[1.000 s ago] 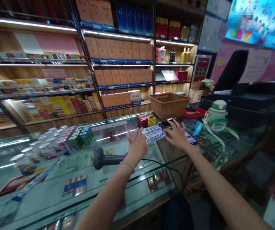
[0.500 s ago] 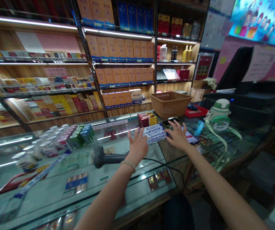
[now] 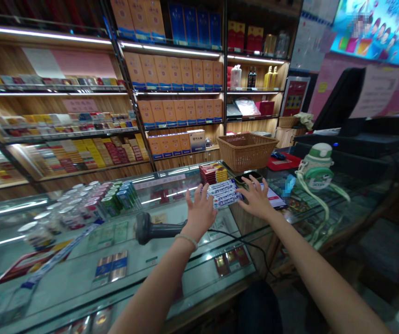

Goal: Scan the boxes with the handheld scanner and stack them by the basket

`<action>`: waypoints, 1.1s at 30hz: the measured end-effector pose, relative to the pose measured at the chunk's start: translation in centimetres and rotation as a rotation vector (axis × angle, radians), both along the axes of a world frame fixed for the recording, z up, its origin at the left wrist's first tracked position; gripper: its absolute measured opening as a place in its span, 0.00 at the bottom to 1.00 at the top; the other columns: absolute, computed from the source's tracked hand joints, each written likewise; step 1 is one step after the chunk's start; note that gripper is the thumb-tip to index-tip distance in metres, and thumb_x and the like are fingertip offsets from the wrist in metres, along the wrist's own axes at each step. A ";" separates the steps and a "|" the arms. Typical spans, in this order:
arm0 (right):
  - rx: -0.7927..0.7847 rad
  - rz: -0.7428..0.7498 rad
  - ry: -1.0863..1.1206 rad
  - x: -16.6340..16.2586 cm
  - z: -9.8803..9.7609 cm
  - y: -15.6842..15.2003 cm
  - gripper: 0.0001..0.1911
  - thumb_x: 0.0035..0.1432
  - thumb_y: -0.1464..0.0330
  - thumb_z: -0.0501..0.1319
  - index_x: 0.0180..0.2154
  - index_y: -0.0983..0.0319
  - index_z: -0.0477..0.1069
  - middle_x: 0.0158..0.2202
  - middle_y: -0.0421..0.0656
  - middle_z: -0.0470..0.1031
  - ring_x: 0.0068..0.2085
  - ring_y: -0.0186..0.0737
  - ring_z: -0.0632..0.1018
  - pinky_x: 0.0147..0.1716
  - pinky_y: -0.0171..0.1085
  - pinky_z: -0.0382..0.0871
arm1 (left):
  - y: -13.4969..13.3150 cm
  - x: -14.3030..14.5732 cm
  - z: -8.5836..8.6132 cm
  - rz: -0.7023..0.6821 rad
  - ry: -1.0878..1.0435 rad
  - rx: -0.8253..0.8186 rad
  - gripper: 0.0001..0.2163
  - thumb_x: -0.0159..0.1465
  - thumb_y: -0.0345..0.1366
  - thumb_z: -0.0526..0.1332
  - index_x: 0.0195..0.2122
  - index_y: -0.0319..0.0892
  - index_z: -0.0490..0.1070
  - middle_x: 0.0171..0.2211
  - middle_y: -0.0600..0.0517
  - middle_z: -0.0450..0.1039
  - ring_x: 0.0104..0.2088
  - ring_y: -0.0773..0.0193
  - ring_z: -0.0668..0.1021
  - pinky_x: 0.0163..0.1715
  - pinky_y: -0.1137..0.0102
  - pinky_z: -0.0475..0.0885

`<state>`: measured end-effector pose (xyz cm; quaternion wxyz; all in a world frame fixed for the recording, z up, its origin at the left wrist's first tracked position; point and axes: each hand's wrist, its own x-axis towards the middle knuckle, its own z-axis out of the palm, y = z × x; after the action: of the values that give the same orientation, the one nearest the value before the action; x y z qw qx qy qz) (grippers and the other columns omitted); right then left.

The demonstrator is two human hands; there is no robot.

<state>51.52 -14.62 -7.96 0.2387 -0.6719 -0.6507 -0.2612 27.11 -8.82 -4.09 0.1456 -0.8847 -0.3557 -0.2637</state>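
Observation:
Several slim white packets with blue lettering (image 3: 224, 194) lie side by side in a row on the glass counter. At their left end is my left hand (image 3: 200, 212), fingers spread, fingertips at the wrappers. My right hand (image 3: 257, 199) is at the other end, its fingers also apart and close to the packet ends. Whether the fingers press on the wrappers I cannot tell. Just behind stands a stack of red and yellow packets (image 3: 213, 173). A grey handheld barcode scanner (image 3: 151, 228) lies left of my left wrist. Beside my right hand is a phone-like lit screen (image 3: 276, 198).
A wicker basket (image 3: 246, 153) stands at the counter's back. To the right are a green-and-white water bottle (image 3: 319, 167) with a strap and a dark monitor (image 3: 340, 99). Several small jars (image 3: 70, 215) and a long blue-white strip (image 3: 62, 255) occupy the left.
My right hand has shifted very slightly left towards the packet ends. The packets and my left hand stay nearly in place.

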 end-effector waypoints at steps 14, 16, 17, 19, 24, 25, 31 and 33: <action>-0.033 -0.007 -0.107 0.2 -0.5 0.2 0.26 0.65 0.51 0.59 0.62 0.48 0.71 0.72 0.46 0.57 0.72 0.58 0.52 0.69 0.64 0.29 | -0.5 -0.3 0.8 0.031 0.115 0.003 0.28 0.62 0.43 0.68 0.63 0.49 0.69 0.74 0.43 0.52 0.74 0.42 0.54 0.70 0.33 0.41; -0.035 -0.004 -0.110 0.2 -0.4 0.2 0.26 0.65 0.51 0.59 0.62 0.48 0.71 0.72 0.46 0.57 0.72 0.58 0.53 0.69 0.64 0.30 | -0.6 -0.4 0.9 0.031 0.122 -0.002 0.28 0.62 0.44 0.68 0.63 0.48 0.69 0.74 0.43 0.51 0.74 0.42 0.53 0.70 0.33 0.41; -0.034 0.000 -0.110 0.2 -0.4 0.2 0.26 0.65 0.51 0.60 0.62 0.48 0.71 0.72 0.46 0.57 0.72 0.58 0.53 0.69 0.64 0.30 | -0.6 -0.4 1.0 0.030 0.127 -0.004 0.28 0.62 0.44 0.68 0.64 0.48 0.69 0.74 0.43 0.51 0.74 0.42 0.53 0.70 0.33 0.41; -0.028 0.005 -0.105 0.2 -0.4 0.2 0.26 0.65 0.51 0.60 0.61 0.48 0.71 0.72 0.47 0.57 0.72 0.57 0.53 0.69 0.64 0.31 | -0.6 -0.5 1.1 0.028 0.136 -0.007 0.29 0.62 0.44 0.68 0.64 0.47 0.69 0.74 0.42 0.51 0.74 0.42 0.53 0.70 0.33 0.41; -0.008 0.007 -0.114 0.1 -0.2 0.3 0.26 0.65 0.50 0.59 0.62 0.48 0.71 0.72 0.47 0.58 0.72 0.56 0.52 0.69 0.64 0.30 | -0.7 -0.8 1.5 0.024 0.135 -0.011 0.29 0.62 0.44 0.68 0.64 0.46 0.69 0.74 0.42 0.52 0.73 0.43 0.54 0.70 0.33 0.41; -0.006 0.008 -0.118 0.0 -0.1 0.4 0.26 0.65 0.50 0.59 0.62 0.48 0.71 0.72 0.47 0.58 0.72 0.57 0.52 0.69 0.64 0.30 | -0.8 -0.9 1.6 0.023 0.131 -0.010 0.29 0.62 0.44 0.68 0.64 0.46 0.69 0.74 0.42 0.52 0.73 0.43 0.54 0.69 0.33 0.41; 0.015 0.028 -0.123 -1.2 1.2 0.9 0.26 0.66 0.49 0.59 0.62 0.48 0.70 0.72 0.47 0.57 0.72 0.56 0.52 0.69 0.64 0.30 | -0.8 -1.8 2.6 0.025 0.087 0.008 0.27 0.62 0.46 0.68 0.63 0.48 0.70 0.73 0.43 0.54 0.73 0.42 0.55 0.69 0.32 0.42; 0.026 0.037 -0.125 -1.8 1.6 1.2 0.26 0.66 0.49 0.58 0.62 0.48 0.70 0.72 0.47 0.57 0.73 0.56 0.51 0.69 0.63 0.30 | -0.7 -2.2 3.0 0.028 0.072 0.017 0.27 0.63 0.46 0.68 0.62 0.48 0.71 0.73 0.43 0.55 0.73 0.42 0.55 0.69 0.32 0.42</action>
<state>49.71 -13.42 -6.39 0.2112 -0.6392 -0.6730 -0.3065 24.88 -9.53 -1.11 0.1695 -0.8874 -0.3602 -0.2325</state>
